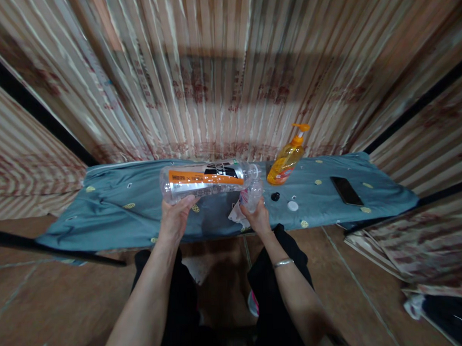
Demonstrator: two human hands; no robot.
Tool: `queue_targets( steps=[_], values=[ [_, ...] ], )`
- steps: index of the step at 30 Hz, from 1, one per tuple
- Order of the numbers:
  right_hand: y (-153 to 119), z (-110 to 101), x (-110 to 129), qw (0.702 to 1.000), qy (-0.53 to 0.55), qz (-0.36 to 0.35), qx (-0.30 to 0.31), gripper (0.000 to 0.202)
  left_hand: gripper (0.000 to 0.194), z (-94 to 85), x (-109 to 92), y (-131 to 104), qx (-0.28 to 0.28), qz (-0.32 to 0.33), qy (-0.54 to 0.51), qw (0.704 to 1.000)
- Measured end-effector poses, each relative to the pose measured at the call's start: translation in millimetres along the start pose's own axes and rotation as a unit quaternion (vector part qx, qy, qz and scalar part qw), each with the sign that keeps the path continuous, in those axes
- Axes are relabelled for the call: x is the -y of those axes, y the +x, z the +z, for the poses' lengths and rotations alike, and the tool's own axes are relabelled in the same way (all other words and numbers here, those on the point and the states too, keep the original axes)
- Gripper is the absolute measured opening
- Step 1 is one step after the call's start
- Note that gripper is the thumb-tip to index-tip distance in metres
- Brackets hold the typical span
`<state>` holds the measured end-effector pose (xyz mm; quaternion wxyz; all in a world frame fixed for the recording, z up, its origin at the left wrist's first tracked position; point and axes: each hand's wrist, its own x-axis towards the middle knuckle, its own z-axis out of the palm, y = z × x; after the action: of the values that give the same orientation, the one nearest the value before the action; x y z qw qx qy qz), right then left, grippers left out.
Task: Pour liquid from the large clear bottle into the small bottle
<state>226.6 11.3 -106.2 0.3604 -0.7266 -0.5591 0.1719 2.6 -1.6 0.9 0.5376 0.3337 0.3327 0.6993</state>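
My left hand (175, 218) is closed round the lower part of a large clear bottle (206, 181) with an orange, black and silver label. The bottle lies almost level in the air, its neck pointing right. My right hand (258, 217) grips a smaller clear bottle (254, 188), held with its top near the large bottle's neck; whether the two touch is hard to tell. A whitish crumpled cloth or tissue (237, 214) shows beside my right hand. A black cap (275, 196) and a white cap (293, 205) lie to the right of that hand.
A pump bottle (285, 163) of yellow-orange liquid stands toward the back of the cloth-covered table (114, 212). Farther right lies a dark phone (346, 190). Striped curtains (212, 83) hang behind, and black poles (43, 109) flank the table. A dark bag-like object (448, 317) is on the floor.
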Motion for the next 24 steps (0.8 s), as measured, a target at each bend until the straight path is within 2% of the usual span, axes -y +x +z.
queue_targets(
  steps=[16, 24],
  values=[
    [-1.4, -1.1, -1.0, 1.000, 0.019, -0.016, 0.001, 0.065, 0.051, 0.9, -0.5, -0.1, -0.005, -0.002, 0.006, 1.000],
    [1.3, 3.8, -7.3, 1.000, 0.014, -0.023, -0.001, 0.064, 0.043, 2.7, -1.0, -1.1, 0.002, -0.002, 0.003, 1.000]
  ],
)
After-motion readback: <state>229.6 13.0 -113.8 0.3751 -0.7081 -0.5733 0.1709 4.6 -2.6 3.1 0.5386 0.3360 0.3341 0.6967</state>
